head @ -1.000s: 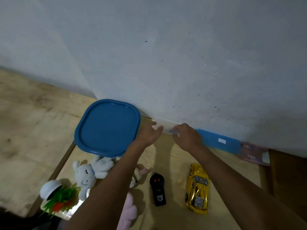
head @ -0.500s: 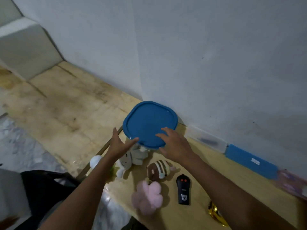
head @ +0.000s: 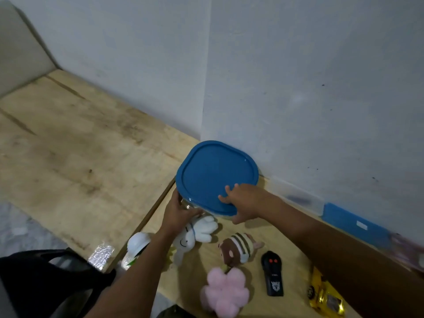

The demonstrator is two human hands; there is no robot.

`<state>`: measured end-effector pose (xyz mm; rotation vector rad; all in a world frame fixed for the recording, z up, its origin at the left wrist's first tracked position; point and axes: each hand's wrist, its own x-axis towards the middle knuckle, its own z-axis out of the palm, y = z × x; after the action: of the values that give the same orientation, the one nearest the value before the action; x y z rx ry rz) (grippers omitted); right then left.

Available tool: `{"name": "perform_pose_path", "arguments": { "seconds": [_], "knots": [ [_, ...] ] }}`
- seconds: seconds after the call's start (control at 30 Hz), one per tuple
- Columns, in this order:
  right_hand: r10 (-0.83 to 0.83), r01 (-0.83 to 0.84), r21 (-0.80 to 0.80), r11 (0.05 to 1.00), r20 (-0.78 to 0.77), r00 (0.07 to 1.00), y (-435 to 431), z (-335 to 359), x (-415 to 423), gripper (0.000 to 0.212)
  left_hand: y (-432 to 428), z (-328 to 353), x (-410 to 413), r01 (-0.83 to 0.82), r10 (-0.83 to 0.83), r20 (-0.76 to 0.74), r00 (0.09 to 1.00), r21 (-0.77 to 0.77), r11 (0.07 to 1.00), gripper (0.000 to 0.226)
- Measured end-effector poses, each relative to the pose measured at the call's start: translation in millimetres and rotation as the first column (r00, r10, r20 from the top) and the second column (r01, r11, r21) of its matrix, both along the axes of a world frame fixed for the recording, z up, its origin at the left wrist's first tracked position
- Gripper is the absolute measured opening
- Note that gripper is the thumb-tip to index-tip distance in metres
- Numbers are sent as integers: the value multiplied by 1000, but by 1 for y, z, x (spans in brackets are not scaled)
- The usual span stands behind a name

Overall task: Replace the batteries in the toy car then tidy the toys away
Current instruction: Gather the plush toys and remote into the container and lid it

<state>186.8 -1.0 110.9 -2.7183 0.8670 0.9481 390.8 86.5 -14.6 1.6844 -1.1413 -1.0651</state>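
Left hand (head: 181, 211) grips the clear plastic tub (head: 188, 204) at the wooden table (head: 291, 253) corner; right hand (head: 246, 200) pinches its blue rounded-square lid (head: 215, 173), likely prying.

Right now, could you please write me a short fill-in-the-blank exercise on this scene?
1. The right hand holds a lid coloured ____.
2. The left hand grips the container beside a ____ bunny plush.
3. The flower-shaped plush is ____.
4. The black remote shows ____ red buttons.
Missing words: blue, white, pink, two.
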Motion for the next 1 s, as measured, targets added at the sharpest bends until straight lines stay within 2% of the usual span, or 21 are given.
{"name": "perform_pose_path", "arguments": {
  "seconds": [0.07,0.13,0.23,0.33,0.4,0.53,0.63,0.73,0.87,1.0],
  "knots": [
    [-7,9,-14,1000,77,997,-4,9,-2,76,0,-1,1,4,-4,-14,1000,1,1000,95],
    [-88,92,-21,995,172,981,-2,14,-9,72,0,1,1,9,-10,-38,999,-11,1000,95],
    [-203,253,-70,965,415,887,10,15,-19,59,1,5,-1,20,-23,-54,998,-53,998,99],
    [-143,291,-169,942,581,801,19,13,-20,40,-1,6,-1,51,-54,-44,998,-71,996,103],
    [-65,323,-233,917,712,699,21,16,-17,36,-2,7,0,71,-76,-56,996,-87,994,109],
    [-57,528,-198,826,903,427,26,40,-27,34,-3,13,5,162,-168,-83,982,-75,984,106],
    [-51,617,-170,769,945,323,43,44,-55,41,-3,13,7,184,-181,-158,971,2,983,74],
    [-91,668,-120,735,958,272,77,29,-89,46,-7,16,4,7,25,-245,969,126,992,41],
    [-144,743,-126,657,947,288,126,-9,-138,48,-11,28,-14,-164,203,-214,956,184,969,37],
    [-407,851,-34,524,868,286,164,-40,-176,46,-18,27,-23,-252,288,-195,938,190,949,47]
  ]
}}
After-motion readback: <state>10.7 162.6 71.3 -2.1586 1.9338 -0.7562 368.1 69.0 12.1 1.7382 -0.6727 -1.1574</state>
